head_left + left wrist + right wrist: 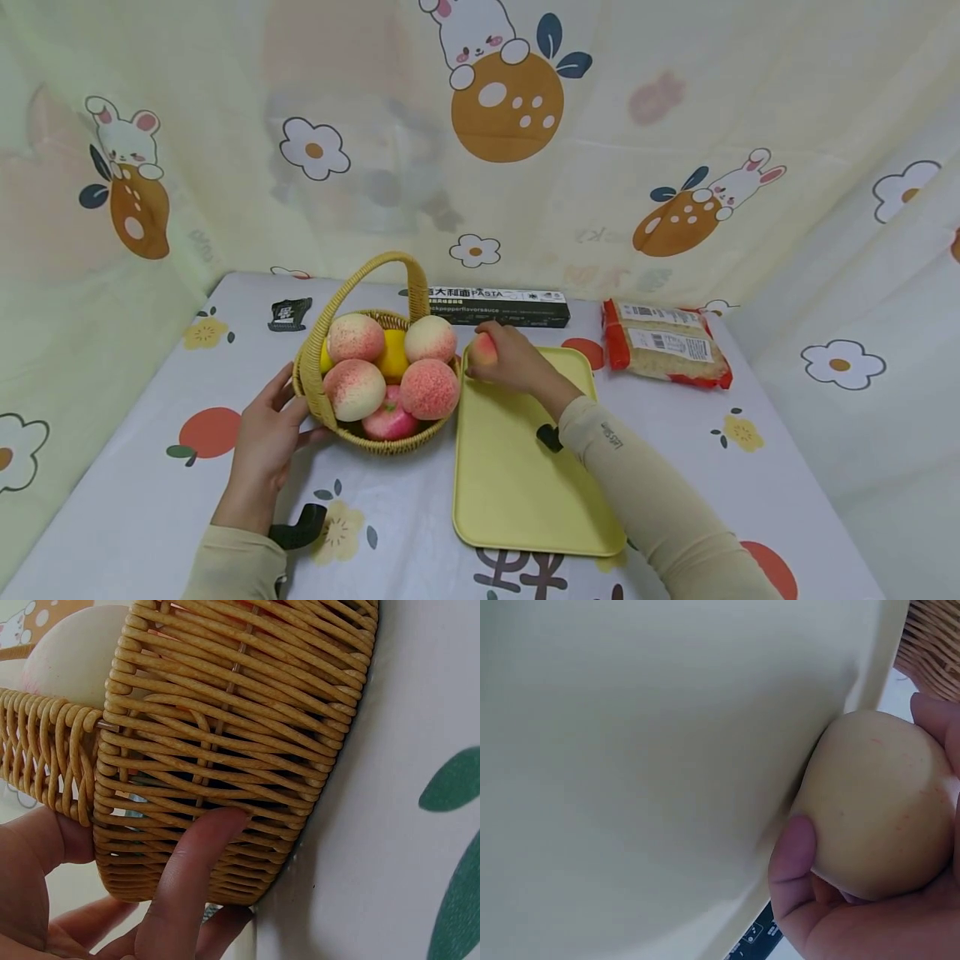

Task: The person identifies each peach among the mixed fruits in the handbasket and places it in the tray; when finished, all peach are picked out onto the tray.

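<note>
A woven basket (384, 445) with a tall handle holds several peaches (354, 389), a pink apple (393, 421) and a yellow fruit (392, 357) partly hidden among them. My left hand (268, 433) rests against the basket's left side, its thumb (196, 874) lying along the woven wall in the left wrist view. My right hand (510, 362) grips another peach (874, 802) at the far left corner of a yellow tray (517, 467). In the right wrist view this peach sits close over the tray's rim, pale side showing, with fingers around it.
Behind the tray lies a black and white pasta box (498, 308). A red-edged clear bag (667, 343) of pale contents is at the back right, and a small black packet (290, 314) at the back left. A printed curtain (360, 208) hangs behind the table.
</note>
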`<state>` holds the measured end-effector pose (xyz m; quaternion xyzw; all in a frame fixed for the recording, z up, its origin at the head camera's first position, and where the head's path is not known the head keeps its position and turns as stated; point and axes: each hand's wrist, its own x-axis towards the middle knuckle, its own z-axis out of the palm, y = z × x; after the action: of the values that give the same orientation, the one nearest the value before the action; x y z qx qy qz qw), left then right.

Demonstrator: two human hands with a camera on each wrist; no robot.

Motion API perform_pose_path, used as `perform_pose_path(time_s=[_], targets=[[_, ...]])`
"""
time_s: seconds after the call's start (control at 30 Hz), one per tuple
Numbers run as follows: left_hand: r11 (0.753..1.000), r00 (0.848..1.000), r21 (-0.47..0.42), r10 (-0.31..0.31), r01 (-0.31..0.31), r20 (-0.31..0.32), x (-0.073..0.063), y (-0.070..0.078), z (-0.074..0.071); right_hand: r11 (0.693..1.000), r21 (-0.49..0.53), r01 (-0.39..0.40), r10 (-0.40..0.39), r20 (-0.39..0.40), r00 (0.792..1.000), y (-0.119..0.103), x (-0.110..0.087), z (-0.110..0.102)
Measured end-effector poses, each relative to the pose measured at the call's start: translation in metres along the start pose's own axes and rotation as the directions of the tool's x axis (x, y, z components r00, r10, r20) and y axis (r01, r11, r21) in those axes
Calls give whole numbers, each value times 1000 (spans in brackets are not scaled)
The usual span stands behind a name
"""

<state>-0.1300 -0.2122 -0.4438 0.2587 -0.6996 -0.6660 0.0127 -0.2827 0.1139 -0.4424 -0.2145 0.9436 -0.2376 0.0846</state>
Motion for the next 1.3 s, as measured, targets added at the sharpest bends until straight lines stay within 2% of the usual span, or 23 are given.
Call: perform_pose_path(time_s=[0.33, 0.6, 0.97, 1.3], targets=[[1000, 1000, 22, 0, 0, 12, 1, 4, -1, 999, 14, -30, 30, 4, 1000, 2, -3, -3], [1000, 1000, 27, 0, 0, 8, 2, 7, -2, 1000, 9, -25, 25, 21, 999, 1, -4, -8], [1000, 1000, 12, -7, 7, 28, 1, 0, -1, 1000, -4, -8, 8, 54, 999, 2, -5, -8], [1000, 1000, 13, -3, 3, 22, 0, 0, -1, 999, -2, 48, -48, 40, 998, -12, -25, -26]])
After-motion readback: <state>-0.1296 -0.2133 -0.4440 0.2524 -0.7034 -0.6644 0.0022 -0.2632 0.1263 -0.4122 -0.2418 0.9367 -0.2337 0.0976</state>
